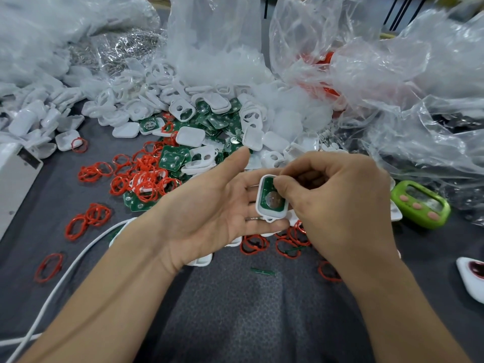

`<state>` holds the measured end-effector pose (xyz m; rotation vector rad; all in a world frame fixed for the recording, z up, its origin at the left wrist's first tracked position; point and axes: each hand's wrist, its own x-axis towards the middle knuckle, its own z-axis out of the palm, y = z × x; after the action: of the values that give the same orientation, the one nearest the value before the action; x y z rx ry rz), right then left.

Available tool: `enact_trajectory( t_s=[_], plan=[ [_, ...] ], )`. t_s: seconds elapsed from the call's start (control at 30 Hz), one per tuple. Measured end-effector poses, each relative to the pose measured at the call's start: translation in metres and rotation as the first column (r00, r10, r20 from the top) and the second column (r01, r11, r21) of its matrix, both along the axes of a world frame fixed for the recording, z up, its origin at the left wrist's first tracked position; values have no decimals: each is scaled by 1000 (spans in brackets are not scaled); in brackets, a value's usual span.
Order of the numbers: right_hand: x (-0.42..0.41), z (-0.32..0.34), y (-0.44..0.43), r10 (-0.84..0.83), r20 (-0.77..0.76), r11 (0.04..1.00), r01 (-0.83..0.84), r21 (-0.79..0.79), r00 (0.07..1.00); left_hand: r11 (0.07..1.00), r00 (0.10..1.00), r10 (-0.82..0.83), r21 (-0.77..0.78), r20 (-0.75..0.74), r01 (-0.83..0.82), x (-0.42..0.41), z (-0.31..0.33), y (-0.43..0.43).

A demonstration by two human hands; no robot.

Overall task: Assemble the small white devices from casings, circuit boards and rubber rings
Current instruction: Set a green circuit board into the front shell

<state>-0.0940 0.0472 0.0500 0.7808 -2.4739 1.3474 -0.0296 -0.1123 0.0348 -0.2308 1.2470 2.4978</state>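
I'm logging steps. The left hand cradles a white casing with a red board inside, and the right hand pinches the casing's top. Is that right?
Not quite. The head view shows the board in the casing is green, not red. The left hand cradles the casing and the right hand pinches its top.

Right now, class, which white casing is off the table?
The casing lying on the fingers of the left hand, pinched at its top by the right hand, a green circuit board inside; the other casings lie piled.

Green gadget [420,204] with pink buttons, white cable [70,268], crumpled clear plastic bags [392,87] on grey cloth [235,310].
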Motion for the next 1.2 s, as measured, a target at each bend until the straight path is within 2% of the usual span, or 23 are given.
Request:
enact_trajectory(
  t_s=[0.1,0.27,0.47,0.8,1.2],
  plan=[
    [-2,-2,1,0,38,999,1,-46,999,1000,1000,-6,13,-1,6,-1,0,-1],
    [-16,-5,10,-23,199,967,73,-245,980,998,1000,18,58,-20,-17,2,1,0],
    [-23,-4,14,54,353,922,89,-376,934,998,997,59,24,-48,-58,3,4,0],
    [-24,-3,16,103,401,918,68,-391,910,980,985,163,-111,-51,-168,2,1,3],
    [-25,-6,16,121,387,919,44,-392,914,971,985,163,-168,-48,-169,2,2,6]
  ],
)
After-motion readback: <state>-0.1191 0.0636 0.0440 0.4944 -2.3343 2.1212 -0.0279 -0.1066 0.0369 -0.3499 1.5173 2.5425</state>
